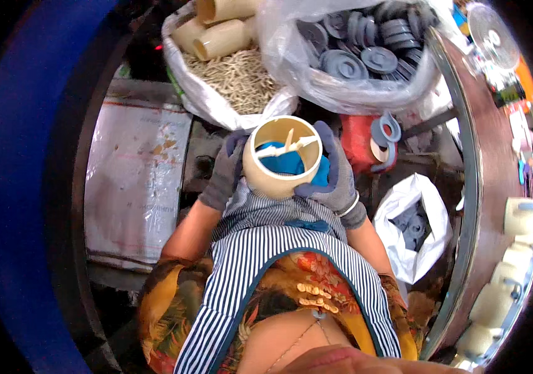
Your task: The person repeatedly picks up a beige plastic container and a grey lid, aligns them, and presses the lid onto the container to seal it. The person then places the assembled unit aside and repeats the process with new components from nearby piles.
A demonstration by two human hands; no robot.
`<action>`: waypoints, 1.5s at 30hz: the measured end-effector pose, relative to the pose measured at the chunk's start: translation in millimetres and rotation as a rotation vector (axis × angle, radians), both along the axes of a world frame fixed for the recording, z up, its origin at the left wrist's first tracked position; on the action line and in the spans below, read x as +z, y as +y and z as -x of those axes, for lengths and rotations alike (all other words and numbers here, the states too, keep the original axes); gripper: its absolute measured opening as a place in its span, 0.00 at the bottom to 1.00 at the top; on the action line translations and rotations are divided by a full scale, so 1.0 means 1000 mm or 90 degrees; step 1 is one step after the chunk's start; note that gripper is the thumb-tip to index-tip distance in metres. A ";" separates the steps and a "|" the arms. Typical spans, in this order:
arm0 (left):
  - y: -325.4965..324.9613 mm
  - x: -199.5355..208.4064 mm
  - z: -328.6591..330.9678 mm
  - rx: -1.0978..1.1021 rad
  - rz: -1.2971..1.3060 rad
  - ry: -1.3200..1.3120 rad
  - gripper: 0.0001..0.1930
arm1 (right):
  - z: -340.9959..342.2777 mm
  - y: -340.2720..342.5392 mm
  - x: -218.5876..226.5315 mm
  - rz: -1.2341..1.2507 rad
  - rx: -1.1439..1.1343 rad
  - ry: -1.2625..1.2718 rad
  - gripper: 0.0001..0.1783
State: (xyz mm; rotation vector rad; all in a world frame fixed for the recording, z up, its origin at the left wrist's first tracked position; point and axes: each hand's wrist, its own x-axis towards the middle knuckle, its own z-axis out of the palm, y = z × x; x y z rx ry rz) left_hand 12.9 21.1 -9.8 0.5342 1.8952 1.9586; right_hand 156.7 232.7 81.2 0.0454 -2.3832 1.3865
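Cream tube (271, 184) between left fingers (234, 148) and right fingers (336, 159); both sets grasping it from opposite sides.

The cream cylinder (272, 187) looks to be of smooth, slightly glossy plastic. The left glove (224, 173) and the right glove (339, 177) are of matt cloth, as is the striped apron (235, 274). The transparent bag (285, 59) is of shiny, wrinkled plastic; its grey discs (378, 60) appear to be smooth plastic.

Container (272, 187) between the hands (336, 181) — sack (209, 108) and bag (347, 93) beyond, package (135, 174) left, table (500, 137) right.
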 end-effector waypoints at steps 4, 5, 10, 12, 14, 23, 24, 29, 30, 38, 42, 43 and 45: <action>0.027 0.100 -0.039 -0.030 0.055 0.469 0.27 | -0.028 -0.009 -0.012 -0.180 -0.361 0.048 0.58; 0.036 0.118 -0.046 -0.085 0.124 0.563 0.28 | -0.030 -0.013 -0.023 -0.244 -0.375 0.041 0.57; 0.077 0.103 -0.046 -0.201 0.260 0.728 0.32 | -0.038 -0.014 -0.024 -0.339 -0.326 0.036 0.59; 0.078 0.099 -0.046 -0.194 0.197 0.774 0.30 | -0.031 0.003 -0.036 -0.223 -0.235 0.067 0.61; 0.080 0.094 -0.048 -0.166 0.200 0.787 0.29 | -0.028 0.010 -0.049 -0.158 -0.184 0.074 0.63; 0.090 0.083 -0.056 -0.273 0.267 0.788 0.14 | -0.038 0.006 -0.060 0.018 -0.169 -0.011 0.66; 0.090 0.087 -0.055 -0.294 0.268 0.787 0.14 | -0.039 0.006 -0.061 0.033 -0.175 -0.017 0.66; 0.088 0.095 -0.053 -0.425 0.359 0.715 0.17 | -0.042 0.004 -0.068 0.057 -0.196 -0.019 0.66; 0.087 0.097 -0.048 -0.401 0.313 0.719 0.18 | -0.040 0.005 -0.069 0.007 -0.199 -0.016 0.66; 0.096 0.084 0.024 -0.511 -0.633 -0.816 0.15 | -0.033 0.008 -0.061 0.102 -0.140 0.039 0.67; 0.096 0.068 0.052 -0.209 -0.542 -0.389 0.16 | -0.038 0.006 -0.072 0.235 -0.148 0.042 0.68; 0.095 0.066 0.059 -0.134 -0.511 -0.282 0.16 | -0.038 0.002 -0.066 0.253 -0.157 0.040 0.69; 0.089 0.060 0.100 0.017 -0.272 -0.038 0.18 | -0.049 0.009 -0.080 0.219 -0.161 0.026 0.70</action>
